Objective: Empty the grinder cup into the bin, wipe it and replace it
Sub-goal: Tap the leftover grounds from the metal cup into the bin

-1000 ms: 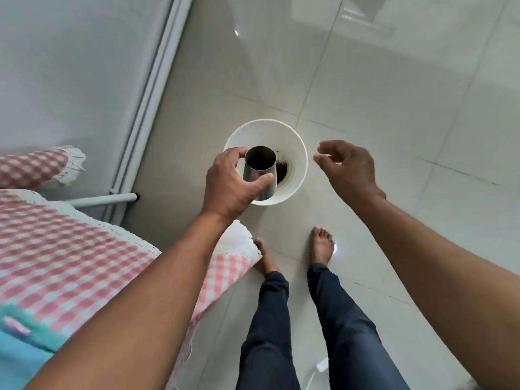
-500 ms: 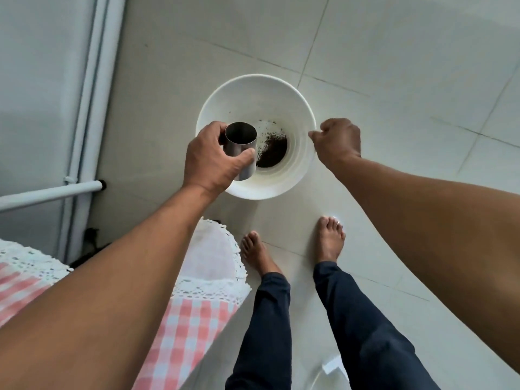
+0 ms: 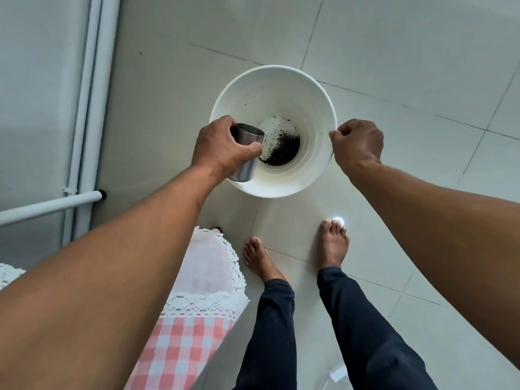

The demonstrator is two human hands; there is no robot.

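A white round bin [image 3: 281, 80] stands on the tiled floor, with dark coffee grounds [image 3: 282, 149] heaped at its bottom. My left hand [image 3: 222, 147] grips the steel grinder cup [image 3: 244, 170] over the bin's left rim; the cup is tilted, its mouth leaning toward the bin's inside. I cannot see into the cup. My right hand [image 3: 357, 144] pinches the bin's right rim with closed fingers.
A table with a pink checked, lace-edged cloth [image 3: 197, 319] juts in at lower left, its white rail [image 3: 50, 205] running to the wall. My bare feet [image 3: 332, 243] stand just before the bin. A white cable [image 3: 337, 374] lies on the floor.
The view has closed in on the bin. My right hand came from open in the air to gripping the bin's rim. The cup went from upright to tilted toward the bin.
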